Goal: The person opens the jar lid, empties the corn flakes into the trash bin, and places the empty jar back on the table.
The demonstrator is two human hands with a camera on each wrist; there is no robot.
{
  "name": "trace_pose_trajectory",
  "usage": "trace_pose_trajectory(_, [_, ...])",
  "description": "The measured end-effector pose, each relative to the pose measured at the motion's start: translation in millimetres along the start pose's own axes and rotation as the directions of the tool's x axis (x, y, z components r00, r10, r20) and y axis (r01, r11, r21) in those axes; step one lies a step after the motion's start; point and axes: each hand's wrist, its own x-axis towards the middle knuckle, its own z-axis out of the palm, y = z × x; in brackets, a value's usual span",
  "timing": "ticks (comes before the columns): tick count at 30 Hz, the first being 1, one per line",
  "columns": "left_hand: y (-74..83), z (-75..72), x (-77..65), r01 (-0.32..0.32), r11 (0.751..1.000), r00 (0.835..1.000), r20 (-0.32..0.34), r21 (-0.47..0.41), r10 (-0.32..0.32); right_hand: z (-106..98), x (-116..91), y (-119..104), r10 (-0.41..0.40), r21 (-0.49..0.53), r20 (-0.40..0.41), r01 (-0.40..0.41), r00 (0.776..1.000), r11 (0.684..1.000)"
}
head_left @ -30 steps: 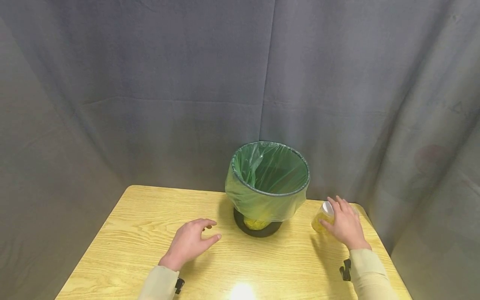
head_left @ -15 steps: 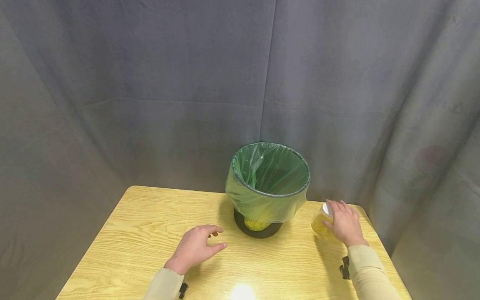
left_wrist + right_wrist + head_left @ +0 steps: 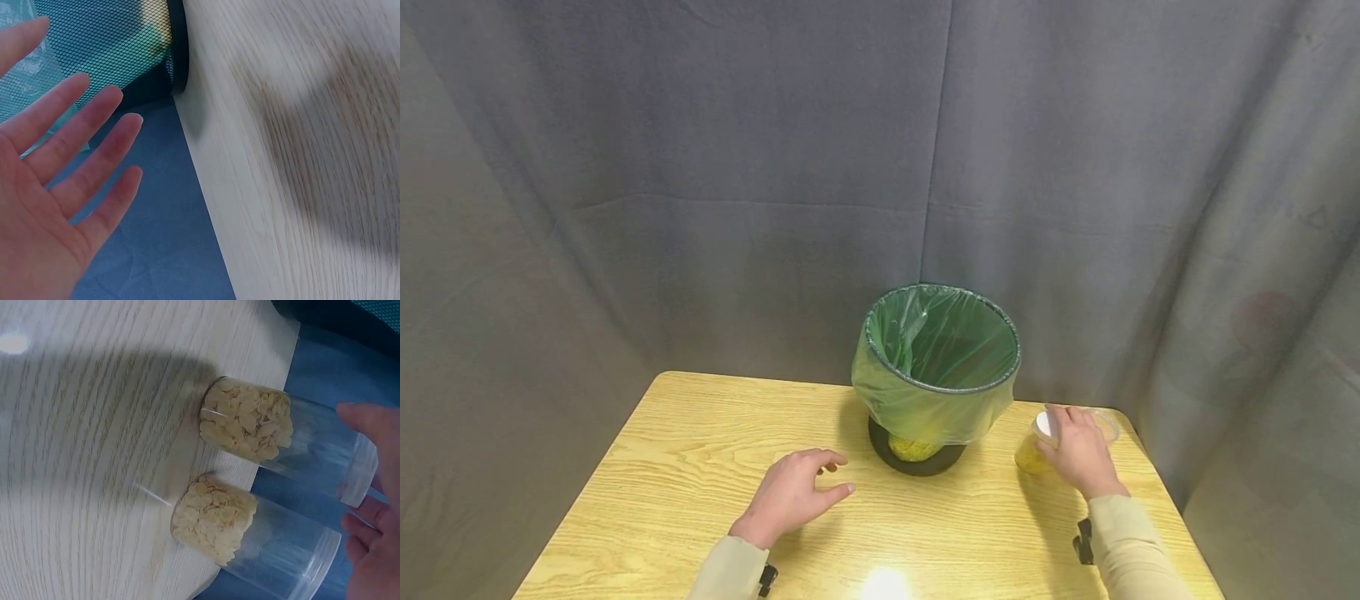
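Note:
My right hand (image 3: 1081, 450) grips a clear jar (image 3: 1032, 457) with a white lid near the table's back right corner. In the right wrist view, thumb and fingers hold this jar of pale flakes (image 3: 247, 419) around its lidded top. A second clear jar (image 3: 215, 519), partly filled with similar flakes, stands right beside it; in the head view, its round rim (image 3: 1108, 425) shows behind the hand. My left hand (image 3: 790, 496) is over the table's middle left, fingers relaxed and holding nothing. In the left wrist view its fingers (image 3: 94, 162) are spread apart.
A mesh waste bin (image 3: 910, 471) with a green translucent liner (image 3: 932, 417) hung over its rim stands at the table's back middle. The wooden table (image 3: 700, 450) has rounded back corners. Grey curtains (image 3: 760, 208) hang behind it and at both sides.
My right hand has closed on the jar and shifted it slightly left, exposing the second jar's rim. My left hand moved a little right, then stayed still.

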Motion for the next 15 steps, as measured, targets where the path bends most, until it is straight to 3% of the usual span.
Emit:
trace_pose_trajectory(6, [2.9, 2.8, 0.1, -0.033, 0.999, 0.999, -0.013, 0.011, 0.033, -6.0, -5.7, -17.3, 0.006, 0.035, -0.042, -0.005, 0.999, 0.999])
trace_pose_trajectory(10, [5.7, 1.8, 0.6, -0.045, 0.999, 0.999, -0.021, 0.009, 0.045, -16.7, -7.1, -38.3, 0.048, 0.101, -0.017, -0.046, 0.999, 0.994])
trace_pose_trajectory(15, [9.0, 1.6, 0.9, -0.040, 0.999, 0.999, -0.005, -0.013, 0.040, -24.2, -9.6, -54.3, 0.044, 0.122, 0.011, -0.045, 0.999, 0.992])
